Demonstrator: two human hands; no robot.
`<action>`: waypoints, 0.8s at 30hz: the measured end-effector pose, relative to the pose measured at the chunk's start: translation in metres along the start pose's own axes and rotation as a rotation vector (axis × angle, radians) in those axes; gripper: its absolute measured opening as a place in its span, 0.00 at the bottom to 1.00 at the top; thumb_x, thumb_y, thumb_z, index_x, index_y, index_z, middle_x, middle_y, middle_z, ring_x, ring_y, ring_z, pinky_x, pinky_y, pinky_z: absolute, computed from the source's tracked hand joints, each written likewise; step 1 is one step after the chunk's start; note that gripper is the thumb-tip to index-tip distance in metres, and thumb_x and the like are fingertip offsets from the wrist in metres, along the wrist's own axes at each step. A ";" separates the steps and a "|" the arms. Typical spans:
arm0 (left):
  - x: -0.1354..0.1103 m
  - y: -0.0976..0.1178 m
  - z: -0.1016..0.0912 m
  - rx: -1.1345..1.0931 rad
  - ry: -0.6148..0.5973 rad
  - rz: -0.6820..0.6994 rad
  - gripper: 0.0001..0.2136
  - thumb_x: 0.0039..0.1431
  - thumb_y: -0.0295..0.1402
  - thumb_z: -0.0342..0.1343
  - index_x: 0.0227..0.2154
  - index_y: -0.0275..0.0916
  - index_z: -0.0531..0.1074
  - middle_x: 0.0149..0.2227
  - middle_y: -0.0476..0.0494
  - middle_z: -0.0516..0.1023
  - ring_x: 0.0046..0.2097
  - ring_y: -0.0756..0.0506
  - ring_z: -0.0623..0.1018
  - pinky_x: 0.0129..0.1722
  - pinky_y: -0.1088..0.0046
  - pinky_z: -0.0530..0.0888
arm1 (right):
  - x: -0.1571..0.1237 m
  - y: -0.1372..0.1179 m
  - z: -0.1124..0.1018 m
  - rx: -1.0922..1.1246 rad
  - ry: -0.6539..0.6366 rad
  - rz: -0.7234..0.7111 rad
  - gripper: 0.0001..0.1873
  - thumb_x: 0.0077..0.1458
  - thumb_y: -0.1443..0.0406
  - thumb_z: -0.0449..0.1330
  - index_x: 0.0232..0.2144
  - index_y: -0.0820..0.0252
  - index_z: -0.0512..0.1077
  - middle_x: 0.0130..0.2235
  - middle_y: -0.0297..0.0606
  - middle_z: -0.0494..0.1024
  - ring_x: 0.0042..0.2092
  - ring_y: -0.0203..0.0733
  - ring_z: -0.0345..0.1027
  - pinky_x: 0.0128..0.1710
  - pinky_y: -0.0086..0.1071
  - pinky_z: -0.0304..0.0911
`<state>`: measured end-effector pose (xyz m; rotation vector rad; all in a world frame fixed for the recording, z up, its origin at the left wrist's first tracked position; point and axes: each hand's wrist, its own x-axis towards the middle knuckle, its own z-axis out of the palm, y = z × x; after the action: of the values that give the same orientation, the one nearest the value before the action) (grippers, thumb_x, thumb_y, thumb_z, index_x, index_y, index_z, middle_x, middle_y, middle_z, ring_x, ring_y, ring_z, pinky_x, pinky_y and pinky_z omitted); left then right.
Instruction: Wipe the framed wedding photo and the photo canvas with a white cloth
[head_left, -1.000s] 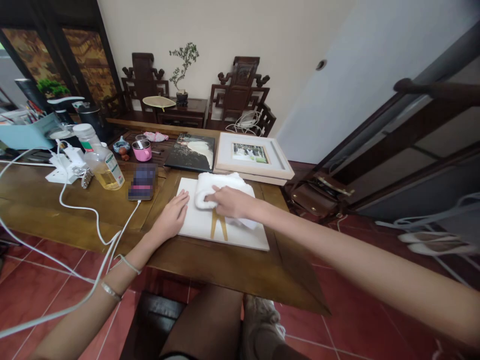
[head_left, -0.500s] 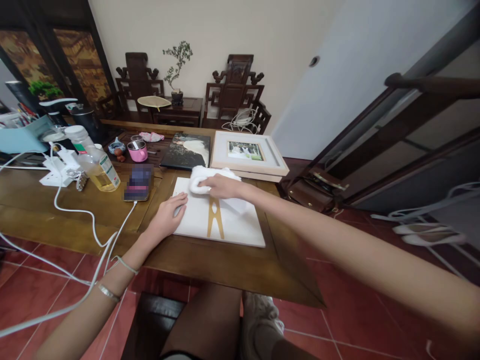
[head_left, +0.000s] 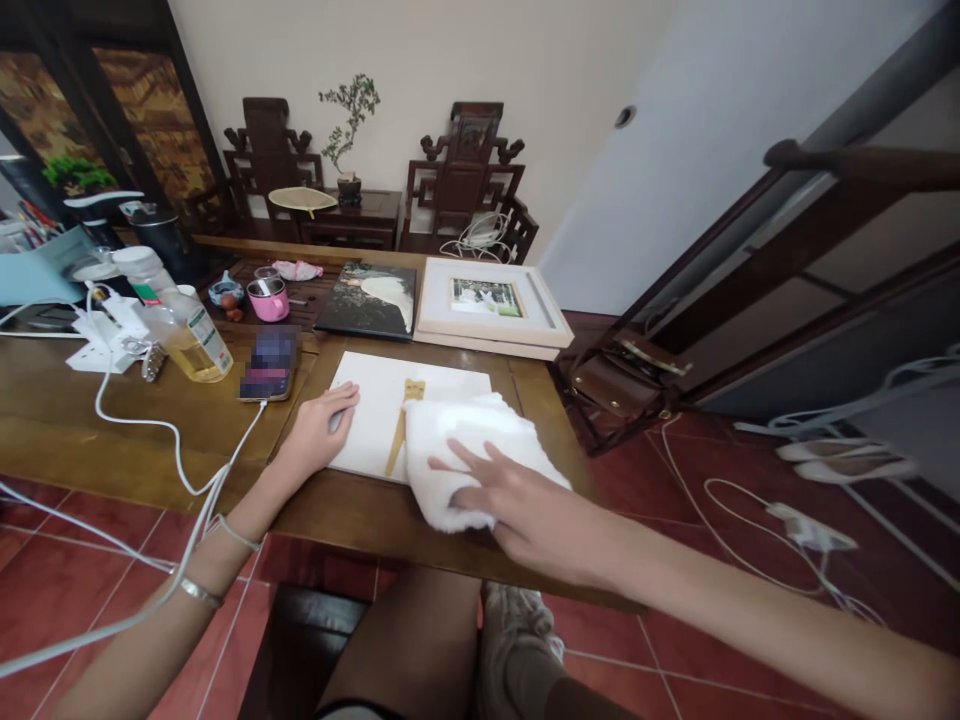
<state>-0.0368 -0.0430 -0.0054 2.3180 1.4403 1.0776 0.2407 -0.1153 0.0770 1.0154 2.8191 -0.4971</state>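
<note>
A flat white panel (head_left: 373, 400) lies on the wooden table, with a gold-coloured A-shaped piece (head_left: 397, 432) on its face that looks like a frame stand. My left hand (head_left: 321, 425) rests on the panel's left edge, fingers stretched out. Bunched over the right part of the panel is a white cloth (head_left: 480, 430), overhanging its near right corner. My right hand (head_left: 517, 500) presses on this cloth with its fingers spread and the thumb tucked into a fold. The cloth hides the panel's right side and part of the gold piece.
Behind the panel lie a dark picture (head_left: 367, 298) and a pale wooden photo frame (head_left: 559, 343). Leftward are a phone (head_left: 268, 365) on a cable, a bottle (head_left: 196, 345), a pink cup (head_left: 268, 299) and a power strip (head_left: 97, 340). A brown bag (head_left: 626, 380) stands beyond the table's right end.
My right hand has moved the white cloth from the panel's far edge toward me and to the right. The cloth is now spread wider. My left hand stays at the left edge.
</note>
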 end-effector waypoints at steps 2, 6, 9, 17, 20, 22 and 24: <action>0.000 0.001 0.002 0.000 0.000 -0.001 0.15 0.59 0.31 0.49 0.42 0.33 0.77 0.49 0.35 0.77 0.55 0.40 0.74 0.59 0.56 0.67 | -0.001 0.000 -0.006 0.031 -0.035 0.027 0.31 0.38 0.80 0.48 0.44 0.58 0.74 0.64 0.42 0.58 0.66 0.51 0.42 0.61 0.51 0.49; 0.001 0.001 0.004 -0.006 -0.013 -0.010 0.15 0.60 0.32 0.48 0.43 0.34 0.77 0.51 0.35 0.76 0.56 0.40 0.73 0.59 0.55 0.66 | 0.022 0.041 -0.016 0.016 -0.018 0.086 0.33 0.42 0.80 0.47 0.50 0.59 0.70 0.61 0.45 0.63 0.65 0.50 0.46 0.60 0.49 0.52; 0.002 0.000 0.003 -0.026 -0.040 -0.012 0.15 0.60 0.33 0.48 0.44 0.35 0.76 0.51 0.36 0.75 0.56 0.40 0.72 0.59 0.55 0.66 | 0.049 0.085 -0.021 -0.040 0.041 0.083 0.33 0.43 0.80 0.47 0.51 0.60 0.69 0.59 0.44 0.67 0.65 0.50 0.46 0.57 0.49 0.55; 0.002 0.002 0.003 -0.037 -0.029 -0.040 0.15 0.60 0.34 0.49 0.43 0.33 0.77 0.51 0.35 0.75 0.57 0.40 0.72 0.59 0.56 0.65 | 0.058 0.079 -0.036 -0.075 0.008 0.187 0.32 0.44 0.79 0.47 0.53 0.65 0.69 0.48 0.48 0.76 0.61 0.53 0.57 0.51 0.42 0.61; 0.002 0.002 0.004 -0.031 -0.019 -0.041 0.15 0.60 0.33 0.49 0.43 0.35 0.77 0.51 0.36 0.75 0.56 0.40 0.72 0.60 0.56 0.65 | 0.031 0.030 -0.044 -0.040 -0.136 0.185 0.31 0.45 0.78 0.48 0.51 0.63 0.71 0.48 0.51 0.76 0.58 0.53 0.61 0.49 0.39 0.62; 0.001 0.001 0.005 -0.035 -0.019 -0.035 0.15 0.60 0.33 0.49 0.43 0.35 0.77 0.51 0.36 0.75 0.56 0.40 0.72 0.60 0.55 0.65 | 0.014 0.004 -0.049 -0.013 -0.251 0.153 0.29 0.44 0.79 0.48 0.47 0.62 0.74 0.44 0.49 0.77 0.54 0.51 0.65 0.46 0.37 0.63; 0.001 0.000 0.005 -0.037 -0.025 -0.029 0.15 0.60 0.33 0.49 0.43 0.34 0.77 0.52 0.35 0.75 0.57 0.40 0.72 0.60 0.56 0.65 | 0.003 -0.009 -0.053 0.012 -0.324 0.131 0.29 0.43 0.80 0.47 0.44 0.60 0.75 0.41 0.47 0.78 0.52 0.49 0.68 0.45 0.36 0.63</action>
<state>-0.0332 -0.0415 -0.0080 2.2701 1.4285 1.0543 0.2335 -0.1021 0.1284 1.0098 2.4524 -0.6033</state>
